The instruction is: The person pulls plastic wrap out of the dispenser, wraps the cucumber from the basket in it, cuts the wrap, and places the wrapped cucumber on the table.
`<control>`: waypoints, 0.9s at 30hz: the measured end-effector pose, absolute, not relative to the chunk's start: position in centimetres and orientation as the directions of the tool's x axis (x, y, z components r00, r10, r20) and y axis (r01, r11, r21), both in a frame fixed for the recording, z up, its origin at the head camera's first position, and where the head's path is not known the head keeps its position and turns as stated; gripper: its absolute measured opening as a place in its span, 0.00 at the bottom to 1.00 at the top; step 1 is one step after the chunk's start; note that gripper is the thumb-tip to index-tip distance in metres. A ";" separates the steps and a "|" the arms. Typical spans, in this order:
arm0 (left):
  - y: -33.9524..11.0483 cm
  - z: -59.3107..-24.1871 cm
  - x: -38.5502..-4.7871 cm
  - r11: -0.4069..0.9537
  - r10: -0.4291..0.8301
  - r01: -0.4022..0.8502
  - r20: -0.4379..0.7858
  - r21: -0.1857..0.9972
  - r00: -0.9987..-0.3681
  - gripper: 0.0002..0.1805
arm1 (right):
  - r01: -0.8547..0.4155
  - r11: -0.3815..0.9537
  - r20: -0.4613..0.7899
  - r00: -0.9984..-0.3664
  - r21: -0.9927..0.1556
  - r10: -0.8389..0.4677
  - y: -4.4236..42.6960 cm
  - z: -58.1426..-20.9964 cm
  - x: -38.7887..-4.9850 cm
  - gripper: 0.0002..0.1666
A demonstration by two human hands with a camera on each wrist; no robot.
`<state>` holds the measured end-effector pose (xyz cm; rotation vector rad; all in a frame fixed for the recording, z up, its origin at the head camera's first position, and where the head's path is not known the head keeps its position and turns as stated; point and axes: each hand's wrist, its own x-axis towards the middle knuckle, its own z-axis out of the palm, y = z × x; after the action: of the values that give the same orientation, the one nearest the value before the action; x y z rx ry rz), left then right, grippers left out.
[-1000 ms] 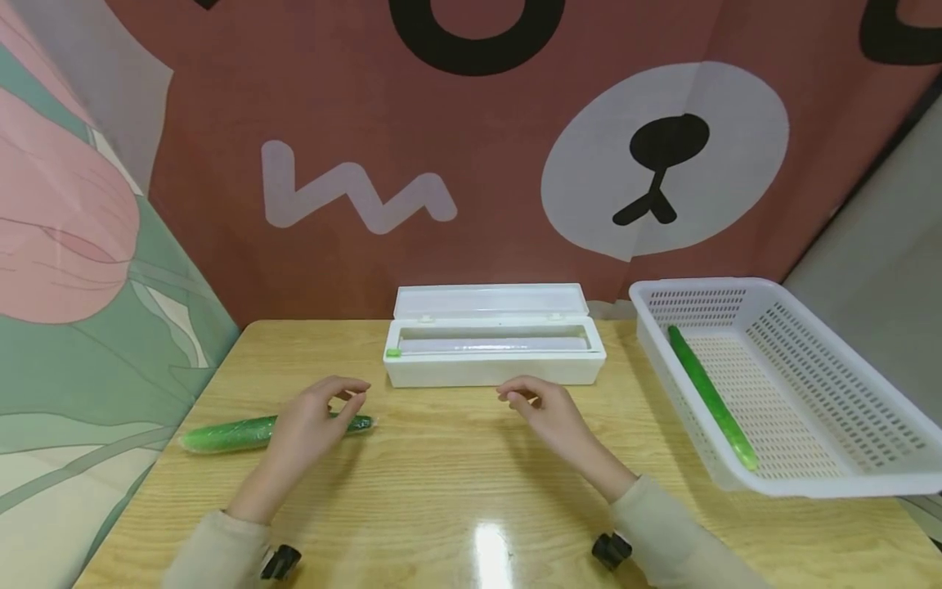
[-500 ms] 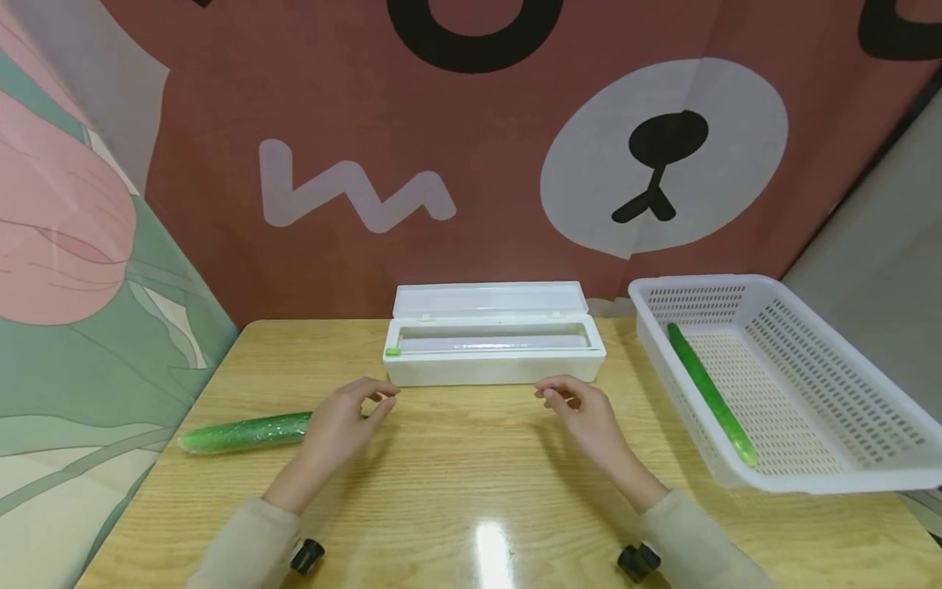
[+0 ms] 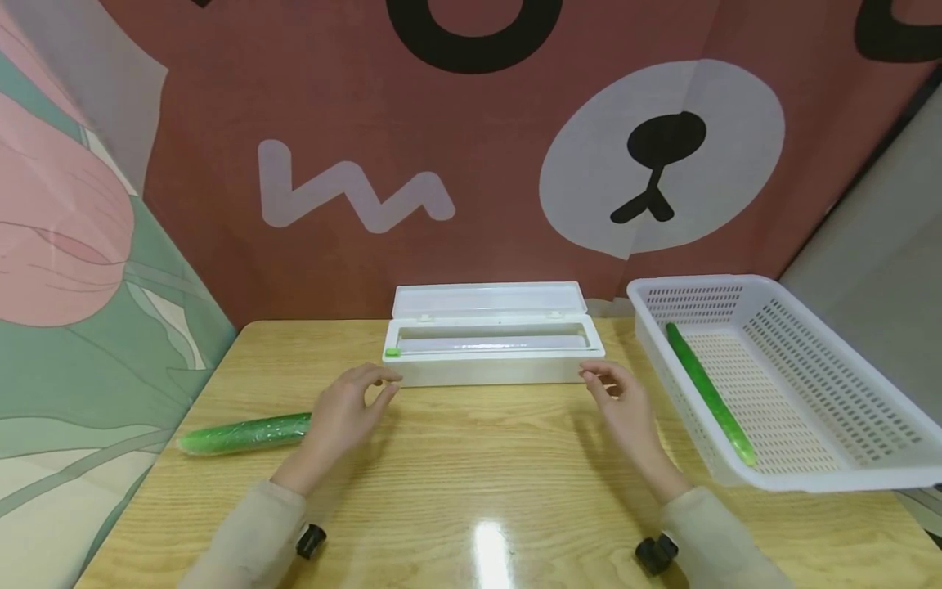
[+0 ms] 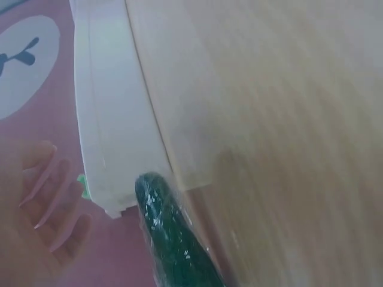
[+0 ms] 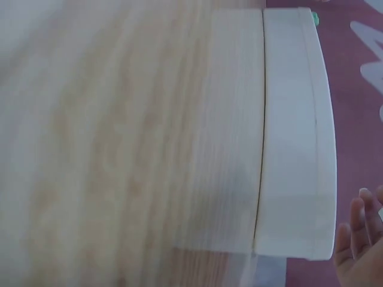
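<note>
A white cling film dispenser [image 3: 491,368] stands at the table's back edge with its lid raised. Through its window a roll of film [image 3: 508,342] shows, and a green slider [image 3: 393,352] sits at the left end. My left hand [image 3: 349,413] hovers by the left front corner, fingers loosely bent, nothing seen in it. By the right front corner is my right hand [image 3: 625,409], thumb and fingers slightly curved and apart from any visible object. A film-wrapped cucumber [image 3: 246,433] lies on the left, its right end hidden behind my left hand.
On the right is a white plastic basket [image 3: 832,483] with another long green cucumber [image 3: 710,393] along its left side. A red printed cloth [image 3: 486,245] hangs directly behind the wooden table [image 3: 471,458].
Both hands have moved: the left rightward, off the cucumber's middle toward the dispenser's left corner, the right farther right to its right corner. The dispenser, cucumbers and basket have stayed put.
</note>
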<state>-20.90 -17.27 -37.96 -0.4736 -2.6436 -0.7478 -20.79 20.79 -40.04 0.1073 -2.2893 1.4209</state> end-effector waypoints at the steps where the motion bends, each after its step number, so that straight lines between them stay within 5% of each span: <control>1: -17.4 -37.9 -21.1 0.808 0.217 0.401 0.415 0.432 -0.884 0.08 | -0.288 0.462 0.406 -0.896 -0.839 0.178 20.9 -40.0 -21.0 0.08; 8: -18.2 -37.4 -22.6 0.799 0.192 0.382 0.405 0.465 -0.894 0.09 | -0.260 0.463 0.413 -0.871 -0.847 0.266 21.4 -40.0 -22.6 0.08; 27: -16.9 -36.3 -25.6 0.739 0.132 0.285 0.284 0.610 -0.950 0.15 | -0.286 0.554 0.454 -0.870 -0.781 0.191 21.5 -39.9 -26.5 0.10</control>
<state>-25.59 -16.91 -36.31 -0.3310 -2.7188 -1.0073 -26.46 21.46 -39.90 0.0762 -2.2950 1.2806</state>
